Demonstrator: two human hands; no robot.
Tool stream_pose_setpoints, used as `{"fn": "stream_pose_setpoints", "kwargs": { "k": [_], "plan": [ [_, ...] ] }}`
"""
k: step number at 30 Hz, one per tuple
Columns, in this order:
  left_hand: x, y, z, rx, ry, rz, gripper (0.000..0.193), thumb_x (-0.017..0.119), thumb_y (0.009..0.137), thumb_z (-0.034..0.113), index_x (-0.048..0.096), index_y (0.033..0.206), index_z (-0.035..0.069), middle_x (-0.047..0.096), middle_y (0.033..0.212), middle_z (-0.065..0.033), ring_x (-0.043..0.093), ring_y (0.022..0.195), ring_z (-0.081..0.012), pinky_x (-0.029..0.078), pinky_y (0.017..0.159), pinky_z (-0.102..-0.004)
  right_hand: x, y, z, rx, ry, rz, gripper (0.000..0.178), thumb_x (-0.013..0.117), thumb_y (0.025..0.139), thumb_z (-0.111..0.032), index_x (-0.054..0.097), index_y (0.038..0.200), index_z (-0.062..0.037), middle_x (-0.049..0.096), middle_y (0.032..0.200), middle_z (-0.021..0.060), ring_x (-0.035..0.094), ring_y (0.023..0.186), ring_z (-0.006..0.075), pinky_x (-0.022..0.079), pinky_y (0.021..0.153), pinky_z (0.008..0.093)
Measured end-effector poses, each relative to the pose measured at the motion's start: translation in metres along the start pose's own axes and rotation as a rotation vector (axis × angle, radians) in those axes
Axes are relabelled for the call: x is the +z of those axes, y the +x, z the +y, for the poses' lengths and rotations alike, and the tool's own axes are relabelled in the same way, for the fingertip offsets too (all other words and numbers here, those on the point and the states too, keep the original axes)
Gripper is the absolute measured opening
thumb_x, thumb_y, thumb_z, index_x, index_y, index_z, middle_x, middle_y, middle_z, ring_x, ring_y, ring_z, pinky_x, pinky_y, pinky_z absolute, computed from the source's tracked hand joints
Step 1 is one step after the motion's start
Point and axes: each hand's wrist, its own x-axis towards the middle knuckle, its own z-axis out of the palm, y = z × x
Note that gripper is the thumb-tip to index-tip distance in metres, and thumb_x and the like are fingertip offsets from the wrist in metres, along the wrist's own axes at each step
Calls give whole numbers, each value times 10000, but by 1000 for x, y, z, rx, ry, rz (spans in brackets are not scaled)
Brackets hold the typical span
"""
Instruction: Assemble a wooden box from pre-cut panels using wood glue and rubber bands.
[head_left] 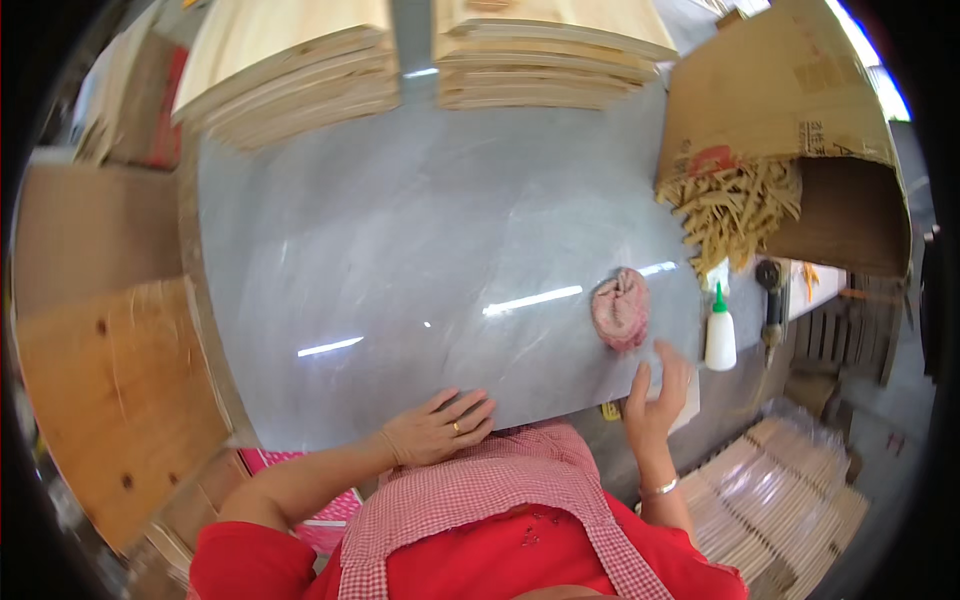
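My left hand (440,428) lies flat at the near edge of the grey tabletop (420,230), its fingers stretched out and nothing under them that I can see. At the table's right front edge is my right hand (660,395), raised with thumb and fingers apart and slightly blurred; nothing shows between them. Just beyond it lies a crumpled pink cloth (620,310), apart from the fingers. A white squeeze bottle (720,338) with a green nozzle stands upright to the right of that hand. Beside the bottle is a dark elongated tool (771,305), its kind unclear.
Two stacks of pale wooden boards (290,60) (550,55) stand at the far side. A cardboard box (780,90) on the right spills tan strips (735,210). Bundled wooden slats (770,500) lie at lower right. A brown wooden panel (120,400) borders the left.
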Motion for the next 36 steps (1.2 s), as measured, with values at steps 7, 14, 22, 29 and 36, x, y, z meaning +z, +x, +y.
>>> {"fn": "stream_pose_setpoints", "kwargs": {
  "k": [7,14,22,29,36],
  "plan": [
    [10,-11,3,25,156,58,452,541,891,253,531,1321,114,466,1460,-100,405,1380,-270,354,1107,-453,173,86,-95,-546,291,-38,441,585,862,-75,547,1289,28,535,1350,231,467,1290,414,369,1102,473],
    [37,-16,19,-31,299,311,446,633,844,274,577,1264,132,502,1404,-96,472,1299,-265,375,1087,-452,231,-24,-245,-1146,501,-277,392,569,910,-119,564,1279,13,544,1351,220,484,1282,398,370,1102,457],
    [58,-106,56,-666,409,979,135,705,791,164,653,869,67,631,1195,-119,559,1128,-319,432,945,-460,106,-28,-57,-723,214,-190,456,514,1002,-188,457,1427,-35,462,1457,211,400,1384,364,316,1149,442],
    [48,-172,-10,-1043,437,1292,176,767,782,143,615,755,59,623,1091,-101,544,1119,-319,426,938,-448,69,-5,84,-414,-68,35,442,507,981,-149,465,1379,37,476,1421,248,408,1360,394,314,1142,454],
    [54,-163,1,-1040,436,1324,188,750,796,121,651,932,36,617,1087,-120,572,1081,-338,471,915,-448,148,63,22,-285,-130,151,432,498,935,-139,521,1324,47,503,1390,264,426,1333,408,299,1153,463]
  ]
}}
